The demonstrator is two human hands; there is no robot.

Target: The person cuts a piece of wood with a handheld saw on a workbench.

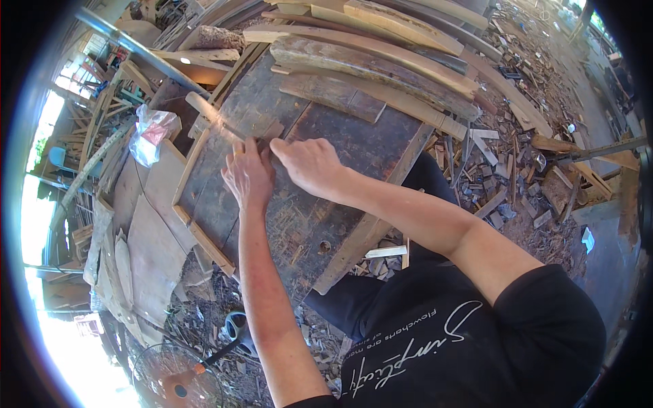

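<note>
Above a dark, scratched wooden tabletop (347, 143), both my hands work close together near its left side. My left hand (248, 175) has its fingers bent and pressed down at the near end of a pale wooden stick (206, 111), which slants away to the upper left under a bright patch of light. Just to the right, my right hand (309, 165) is closed in a fist, thumb side toward the left hand. What its fingers grip is hidden. A small brown wood piece (272, 130) shows just beyond the fingertips of both hands.
Long boards (374, 71) lie stacked across the table's far side. A metal pipe (136, 47) crosses at the upper left near a plastic bag (153, 134). Wood offcuts (503, 177) litter the ground at right. A fan (178, 389) stands at the lower left.
</note>
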